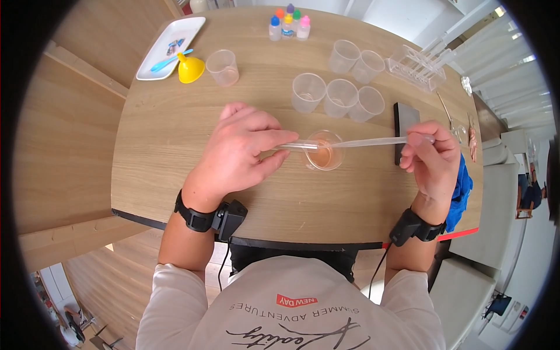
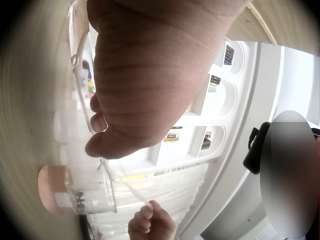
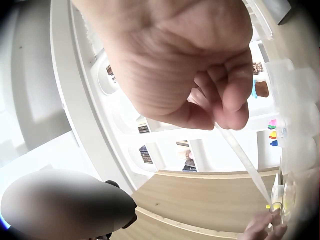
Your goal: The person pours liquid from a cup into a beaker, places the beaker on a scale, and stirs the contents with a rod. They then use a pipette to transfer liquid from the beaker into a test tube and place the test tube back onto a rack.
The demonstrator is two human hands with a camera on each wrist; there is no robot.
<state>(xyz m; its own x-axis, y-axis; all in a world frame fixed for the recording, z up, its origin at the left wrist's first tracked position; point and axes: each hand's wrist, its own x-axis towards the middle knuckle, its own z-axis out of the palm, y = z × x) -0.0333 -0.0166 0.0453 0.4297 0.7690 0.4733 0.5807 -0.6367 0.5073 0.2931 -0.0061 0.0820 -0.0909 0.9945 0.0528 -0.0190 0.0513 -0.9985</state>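
Observation:
My left hand [image 1: 245, 143] pinches a slim clear tube [image 1: 294, 145], probably a test tube, lying nearly level with its open end to the right. In my right hand [image 1: 433, 157] is a translucent plastic dropper [image 1: 373, 141], gripped around its bulb end. The dropper's thin tip meets the tube's open end. Below them stands a clear beaker [image 1: 324, 167] with orange-pink liquid, which the left wrist view shows low in the beaker [image 2: 55, 190]. The right wrist view has the dropper [image 3: 245, 160] slanting from my right fingers toward my left hand [image 3: 262, 227].
Several plastic cups [image 1: 309, 93] stand beyond the beaker. Farther off are small colour bottles [image 1: 287, 29], a test tube rack [image 1: 417, 67], a cup [image 1: 223, 69], a yellow funnel [image 1: 191, 69] and a white tray [image 1: 175, 32]. A dark flat box [image 1: 406, 116] and blue cloth [image 1: 461, 189] lie right.

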